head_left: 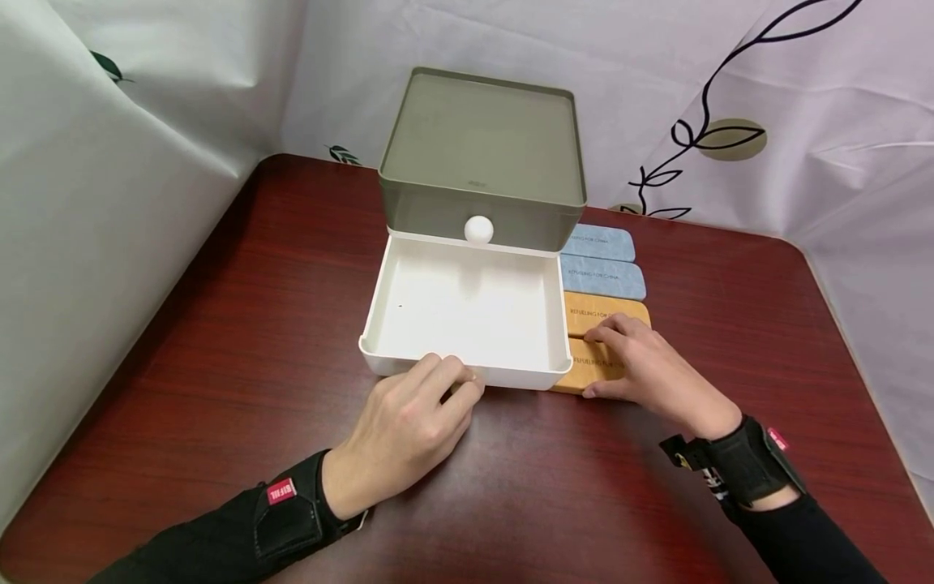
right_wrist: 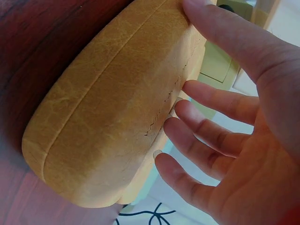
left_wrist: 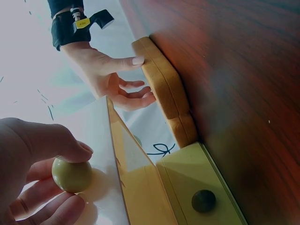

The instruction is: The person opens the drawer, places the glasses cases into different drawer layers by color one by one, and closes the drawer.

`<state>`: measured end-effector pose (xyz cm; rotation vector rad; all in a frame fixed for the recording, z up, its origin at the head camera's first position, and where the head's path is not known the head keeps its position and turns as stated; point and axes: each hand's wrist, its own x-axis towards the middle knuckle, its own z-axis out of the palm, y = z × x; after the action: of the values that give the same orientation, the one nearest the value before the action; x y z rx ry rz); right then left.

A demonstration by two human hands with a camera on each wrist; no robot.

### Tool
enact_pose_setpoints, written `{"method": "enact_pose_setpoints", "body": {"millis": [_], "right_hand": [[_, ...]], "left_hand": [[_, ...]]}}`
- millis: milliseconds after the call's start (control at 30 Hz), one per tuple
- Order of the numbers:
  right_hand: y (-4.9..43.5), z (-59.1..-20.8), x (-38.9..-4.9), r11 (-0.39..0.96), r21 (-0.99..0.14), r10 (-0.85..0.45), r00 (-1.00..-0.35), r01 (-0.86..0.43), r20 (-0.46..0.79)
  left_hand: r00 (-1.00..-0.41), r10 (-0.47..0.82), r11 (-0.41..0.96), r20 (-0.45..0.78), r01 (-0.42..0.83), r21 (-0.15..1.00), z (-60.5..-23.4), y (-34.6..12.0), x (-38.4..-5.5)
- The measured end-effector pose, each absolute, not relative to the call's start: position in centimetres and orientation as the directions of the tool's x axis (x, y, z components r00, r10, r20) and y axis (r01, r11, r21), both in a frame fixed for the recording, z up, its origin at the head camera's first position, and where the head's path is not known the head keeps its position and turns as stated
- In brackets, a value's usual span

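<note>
A white drawer [head_left: 467, 308] stands pulled out from an olive-green storage box [head_left: 485, 138]; its inside holds nothing. My left hand [head_left: 412, 434] holds the round knob [left_wrist: 71, 175] on the drawer's front between thumb and curled fingers. Right of the drawer, my right hand [head_left: 649, 369] spans the nearest yellow glasses case [head_left: 587, 365], with the thumb at its near edge and fingertips along its far edge. The case lies flat on the table. Another yellow glasses case [head_left: 606, 310] lies just behind it, partly behind the fingers.
Two blue cases [head_left: 601, 277] lie in line behind the yellow ones, beside the storage box. A white knob [head_left: 478, 229] sits on the box's upper front. The dark red table [head_left: 292, 324] is bordered by white patterned cloth [head_left: 503, 40] at the back and sides.
</note>
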<state>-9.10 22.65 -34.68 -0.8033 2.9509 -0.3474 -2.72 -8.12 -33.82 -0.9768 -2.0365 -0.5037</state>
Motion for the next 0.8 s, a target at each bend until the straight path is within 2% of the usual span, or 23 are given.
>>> {"method": "enact_pose_setpoints", "body": {"millis": [500, 800], "right_hand": [[22.66, -34.69, -8.15, 0.834, -0.207, -0.525, -0.851, -0.511, -0.017], [22.36, -35.37, -8.12, 0.838, -0.186, -0.532, -0.843, -0.512, -0.078]], "left_hand": [[-0.361, 0.438, 0.621, 0.823, 0.783, 0.013, -33.47, -8.24, -2.09], [-0.354, 0.43, 0.616, 0.83, 0.788, 0.017, -33.25, -8.24, -1.9]]}}
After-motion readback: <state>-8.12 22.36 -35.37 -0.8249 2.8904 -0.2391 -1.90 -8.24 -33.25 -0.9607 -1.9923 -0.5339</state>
